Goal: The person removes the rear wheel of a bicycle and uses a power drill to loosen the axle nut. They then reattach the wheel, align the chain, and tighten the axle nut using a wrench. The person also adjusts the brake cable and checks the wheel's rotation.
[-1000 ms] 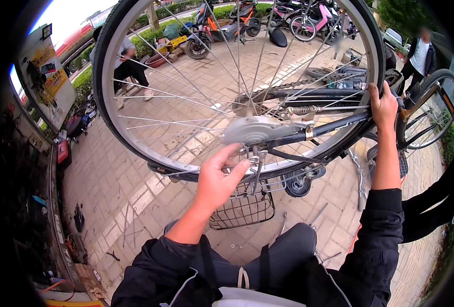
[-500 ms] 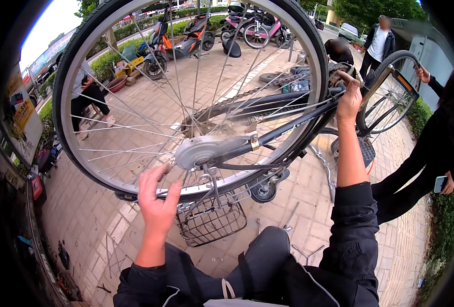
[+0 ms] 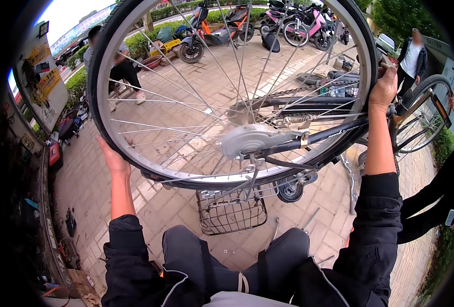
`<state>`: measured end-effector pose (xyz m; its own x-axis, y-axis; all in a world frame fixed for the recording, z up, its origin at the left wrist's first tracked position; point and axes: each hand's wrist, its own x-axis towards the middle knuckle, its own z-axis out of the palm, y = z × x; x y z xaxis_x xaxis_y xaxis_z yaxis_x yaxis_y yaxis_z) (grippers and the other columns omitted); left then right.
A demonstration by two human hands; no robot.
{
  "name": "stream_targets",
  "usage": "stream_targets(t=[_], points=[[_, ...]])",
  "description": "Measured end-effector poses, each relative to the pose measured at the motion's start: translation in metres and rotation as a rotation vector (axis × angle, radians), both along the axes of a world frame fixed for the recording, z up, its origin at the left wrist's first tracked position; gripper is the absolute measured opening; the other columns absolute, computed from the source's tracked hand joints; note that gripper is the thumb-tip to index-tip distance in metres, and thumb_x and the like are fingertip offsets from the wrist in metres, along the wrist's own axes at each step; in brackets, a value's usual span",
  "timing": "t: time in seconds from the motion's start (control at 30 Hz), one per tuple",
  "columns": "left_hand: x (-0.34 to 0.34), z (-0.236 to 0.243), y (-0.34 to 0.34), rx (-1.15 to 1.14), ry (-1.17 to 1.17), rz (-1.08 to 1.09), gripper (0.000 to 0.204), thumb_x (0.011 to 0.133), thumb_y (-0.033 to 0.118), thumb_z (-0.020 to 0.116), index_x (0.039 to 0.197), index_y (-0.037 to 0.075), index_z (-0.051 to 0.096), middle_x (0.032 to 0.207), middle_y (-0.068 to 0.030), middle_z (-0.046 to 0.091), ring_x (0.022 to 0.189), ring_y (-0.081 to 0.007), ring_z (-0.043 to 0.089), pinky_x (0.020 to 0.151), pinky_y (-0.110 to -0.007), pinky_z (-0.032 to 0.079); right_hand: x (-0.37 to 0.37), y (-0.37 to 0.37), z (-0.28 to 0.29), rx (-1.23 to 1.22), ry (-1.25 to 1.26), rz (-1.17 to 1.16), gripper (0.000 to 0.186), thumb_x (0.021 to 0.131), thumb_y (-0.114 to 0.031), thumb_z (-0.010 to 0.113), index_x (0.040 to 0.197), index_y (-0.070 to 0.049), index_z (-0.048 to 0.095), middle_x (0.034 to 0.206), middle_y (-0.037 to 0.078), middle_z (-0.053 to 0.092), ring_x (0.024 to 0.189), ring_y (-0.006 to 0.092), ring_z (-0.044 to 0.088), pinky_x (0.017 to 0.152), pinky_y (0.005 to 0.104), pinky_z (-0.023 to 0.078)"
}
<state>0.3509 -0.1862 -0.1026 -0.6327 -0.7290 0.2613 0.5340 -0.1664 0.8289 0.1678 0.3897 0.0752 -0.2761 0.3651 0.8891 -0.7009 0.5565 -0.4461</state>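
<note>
The rear wheel of a bicycle, with its black tyre (image 3: pixel 99 102) and thin spokes, stands upright in front of me. My left hand (image 3: pixel 115 158) lies against the tyre's lower left edge, with fingertips showing behind the spokes. My right hand (image 3: pixel 383 92) grips the tyre's right side, its fingers bent over the edge. At the hub sits a grey brake cover (image 3: pixel 252 141), joined to a dark frame tube (image 3: pixel 334 128). Behind the spokes runs a chain (image 3: pixel 314 87). Below the wheel is a black wire basket (image 3: pixel 232 214) on the paving.
Loose tools, including a wrench (image 3: pixel 275 227), and small washers (image 3: pixel 229 251) lie near my knees. At right, a person's hand holds a phone (image 3: pixel 451 217) beside another bicycle wheel (image 3: pixel 426 117). Someone sits behind my wheel at left. Parked scooters (image 3: pixel 222 33) line the back.
My left hand has moved from near the hub out to the tyre's left edge and taken hold there. My right hand stays on the tyre. The view has shifted left.
</note>
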Motion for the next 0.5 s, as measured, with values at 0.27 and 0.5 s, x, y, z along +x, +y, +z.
stream_targets(t=[0.27,0.5], points=[[-0.009,-0.002,0.011,0.002,-0.041,0.073,0.065,0.088,0.069,0.03,0.087,0.007,0.051,0.062,-0.0091,0.055,0.055,-0.0212,0.054,0.052,-0.034,0.045,-0.013,0.013,0.003,0.09,-0.017,-0.062,0.063,0.097,-0.051,0.031,0.089,0.002,0.065,0.078,0.009,0.065,0.074,0.02,0.058,0.073,0.0302,0.044],[-0.001,-0.037,-0.002,0.093,-0.065,0.131,0.066,0.084,0.075,0.033,0.098,0.012,0.044,0.071,-0.0062,0.05,0.06,-0.0221,0.053,0.056,-0.036,0.046,0.038,-0.073,0.017,-0.204,0.285,0.133,0.06,0.099,-0.046,0.03,0.092,0.002,0.066,0.088,0.011,0.064,0.084,0.0199,0.058,0.081,0.0315,0.043]])
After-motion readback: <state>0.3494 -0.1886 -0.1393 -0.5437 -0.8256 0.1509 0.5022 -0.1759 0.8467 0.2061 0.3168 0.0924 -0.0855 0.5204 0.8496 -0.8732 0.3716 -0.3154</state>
